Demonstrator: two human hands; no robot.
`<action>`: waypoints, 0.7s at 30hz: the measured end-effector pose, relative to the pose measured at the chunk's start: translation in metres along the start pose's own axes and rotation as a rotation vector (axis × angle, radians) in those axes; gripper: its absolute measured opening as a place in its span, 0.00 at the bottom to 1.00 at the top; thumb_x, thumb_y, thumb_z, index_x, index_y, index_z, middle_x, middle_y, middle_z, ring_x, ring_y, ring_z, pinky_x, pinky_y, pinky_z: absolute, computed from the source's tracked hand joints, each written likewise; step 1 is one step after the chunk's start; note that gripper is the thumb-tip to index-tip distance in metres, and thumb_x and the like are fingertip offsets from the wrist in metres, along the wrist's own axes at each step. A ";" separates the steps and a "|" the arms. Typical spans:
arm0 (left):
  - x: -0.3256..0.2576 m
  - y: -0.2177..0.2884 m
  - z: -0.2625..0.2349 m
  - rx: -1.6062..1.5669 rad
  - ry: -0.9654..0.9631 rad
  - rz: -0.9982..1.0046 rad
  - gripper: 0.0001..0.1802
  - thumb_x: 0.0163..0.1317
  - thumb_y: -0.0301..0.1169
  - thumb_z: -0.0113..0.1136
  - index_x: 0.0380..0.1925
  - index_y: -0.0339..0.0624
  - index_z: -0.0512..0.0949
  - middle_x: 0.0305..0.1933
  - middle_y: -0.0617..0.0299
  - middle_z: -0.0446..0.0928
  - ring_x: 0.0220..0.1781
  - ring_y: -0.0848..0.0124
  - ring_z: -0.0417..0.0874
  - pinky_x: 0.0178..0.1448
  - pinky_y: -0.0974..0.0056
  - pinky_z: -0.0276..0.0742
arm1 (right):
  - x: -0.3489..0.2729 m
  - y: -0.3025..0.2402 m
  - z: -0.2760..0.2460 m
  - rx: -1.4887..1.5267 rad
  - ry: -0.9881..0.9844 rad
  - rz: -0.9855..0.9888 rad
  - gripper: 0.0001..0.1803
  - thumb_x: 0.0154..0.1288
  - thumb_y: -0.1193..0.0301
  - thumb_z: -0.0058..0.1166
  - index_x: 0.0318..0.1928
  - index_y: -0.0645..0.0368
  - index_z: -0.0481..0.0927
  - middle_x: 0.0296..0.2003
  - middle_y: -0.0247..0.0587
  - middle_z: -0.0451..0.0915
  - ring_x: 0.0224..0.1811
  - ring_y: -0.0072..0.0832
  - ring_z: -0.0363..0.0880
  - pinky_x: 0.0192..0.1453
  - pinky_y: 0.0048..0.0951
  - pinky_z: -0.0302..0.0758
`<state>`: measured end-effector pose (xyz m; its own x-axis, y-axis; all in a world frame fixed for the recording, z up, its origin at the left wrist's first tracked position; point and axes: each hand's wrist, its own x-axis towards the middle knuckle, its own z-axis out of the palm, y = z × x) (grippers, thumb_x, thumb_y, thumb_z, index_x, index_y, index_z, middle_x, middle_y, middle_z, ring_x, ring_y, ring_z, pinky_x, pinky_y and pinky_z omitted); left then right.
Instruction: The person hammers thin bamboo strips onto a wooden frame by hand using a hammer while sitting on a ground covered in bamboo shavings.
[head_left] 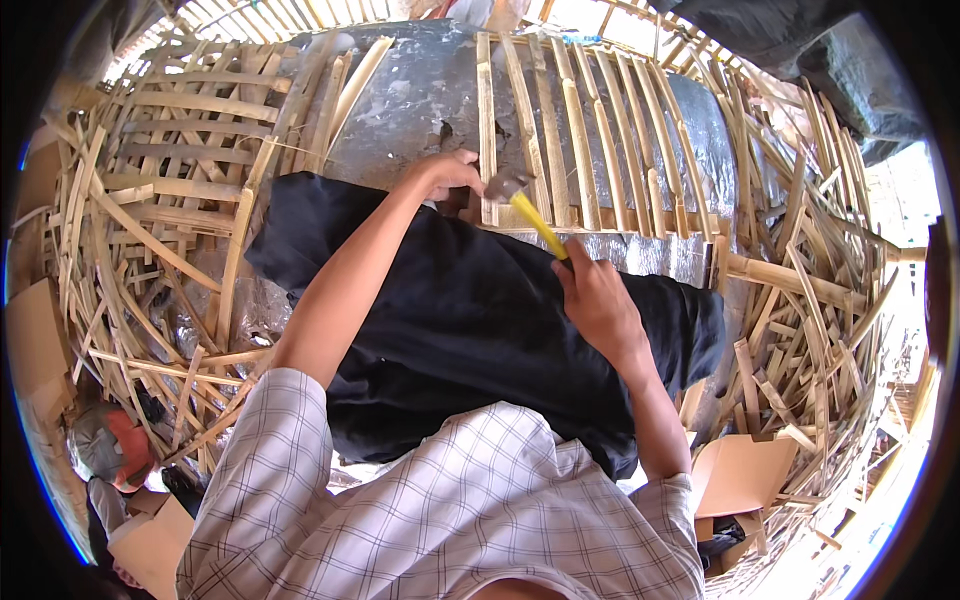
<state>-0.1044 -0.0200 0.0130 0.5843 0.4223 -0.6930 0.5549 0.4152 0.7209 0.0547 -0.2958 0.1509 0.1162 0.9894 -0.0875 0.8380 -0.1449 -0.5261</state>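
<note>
My right hand (pixel 603 308) grips a hammer (pixel 538 222) by its yellow handle. The dark metal hammer head lies over the lower end of a bamboo slat (pixel 487 110), close to the fingertips of my left hand (pixel 447 174). Those left fingers are curled and pressed together at the slat's left edge; whatever they pinch is hidden. To the right, several more slats (pixel 582 140) stand in a spaced row, their lower ends on a bamboo crosspiece (pixel 640 222). Black trousers (pixel 470 310) cover my legs just below the work.
A dark plastic sheet (pixel 390 100) lies beneath the slats. Woven bamboo strips (pixel 190 130) are at the left, and a heap of loose strips (pixel 810 350) at the right. Cardboard boxes (pixel 740 470) sit low on both sides, with a grey and red bundle (pixel 110 447) at lower left.
</note>
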 end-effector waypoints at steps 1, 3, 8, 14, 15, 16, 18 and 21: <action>-0.006 0.011 0.015 0.081 0.045 0.020 0.38 0.48 0.24 0.80 0.61 0.40 0.73 0.63 0.58 0.75 0.66 0.64 0.75 0.61 0.52 0.78 | -0.003 -0.003 -0.003 -0.016 0.143 -0.029 0.12 0.75 0.69 0.52 0.50 0.61 0.67 0.21 0.65 0.76 0.30 0.66 0.78 0.33 0.63 0.73; -0.011 0.017 0.018 0.052 -0.001 0.003 0.48 0.47 0.31 0.82 0.69 0.42 0.67 0.71 0.53 0.68 0.72 0.61 0.69 0.67 0.53 0.73 | -0.006 -0.002 0.012 0.064 0.159 0.068 0.12 0.75 0.69 0.53 0.49 0.62 0.67 0.21 0.65 0.76 0.30 0.66 0.78 0.33 0.63 0.73; -0.001 0.002 -0.006 0.006 -0.101 -0.031 0.59 0.44 0.36 0.84 0.76 0.43 0.60 0.80 0.48 0.58 0.81 0.56 0.57 0.77 0.48 0.59 | -0.001 0.002 -0.001 0.064 -0.040 -0.042 0.12 0.75 0.71 0.52 0.50 0.64 0.67 0.23 0.66 0.76 0.29 0.67 0.77 0.34 0.63 0.71; -0.023 0.019 0.016 0.105 -0.033 0.016 0.60 0.42 0.38 0.86 0.75 0.45 0.61 0.80 0.53 0.56 0.84 0.55 0.49 0.79 0.42 0.49 | 0.002 0.012 0.029 0.256 0.312 -0.004 0.14 0.73 0.71 0.57 0.50 0.65 0.68 0.25 0.62 0.78 0.31 0.66 0.77 0.33 0.59 0.68; -0.020 0.014 0.013 0.151 0.026 0.049 0.55 0.45 0.39 0.85 0.73 0.43 0.64 0.75 0.53 0.65 0.79 0.59 0.60 0.77 0.50 0.57 | 0.006 0.011 0.026 0.258 0.275 0.029 0.15 0.73 0.70 0.58 0.50 0.65 0.69 0.25 0.62 0.79 0.32 0.66 0.77 0.33 0.59 0.69; -0.018 0.011 0.008 0.149 0.003 0.108 0.53 0.46 0.39 0.85 0.72 0.43 0.65 0.73 0.54 0.67 0.76 0.61 0.63 0.75 0.54 0.59 | 0.011 0.011 0.024 0.261 0.238 0.063 0.15 0.73 0.70 0.58 0.49 0.65 0.69 0.26 0.62 0.79 0.33 0.66 0.78 0.33 0.59 0.70; -0.012 0.011 0.005 0.140 -0.070 0.229 0.50 0.48 0.40 0.84 0.70 0.41 0.68 0.68 0.55 0.72 0.71 0.64 0.69 0.72 0.61 0.63 | 0.022 0.022 0.034 0.157 0.209 0.135 0.19 0.68 0.66 0.65 0.47 0.65 0.70 0.26 0.62 0.80 0.34 0.65 0.80 0.35 0.57 0.74; -0.009 0.016 0.005 0.171 0.060 0.292 0.36 0.55 0.43 0.79 0.59 0.38 0.76 0.51 0.62 0.81 0.53 0.73 0.78 0.58 0.69 0.72 | 0.038 0.021 0.044 0.098 0.172 0.169 0.26 0.61 0.63 0.71 0.46 0.64 0.69 0.28 0.63 0.81 0.35 0.63 0.81 0.36 0.56 0.77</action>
<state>-0.0975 -0.0213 0.0310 0.6998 0.5526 -0.4527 0.4634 0.1311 0.8764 0.0532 -0.2620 0.0992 0.3463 0.9373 -0.0405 0.7445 -0.3008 -0.5960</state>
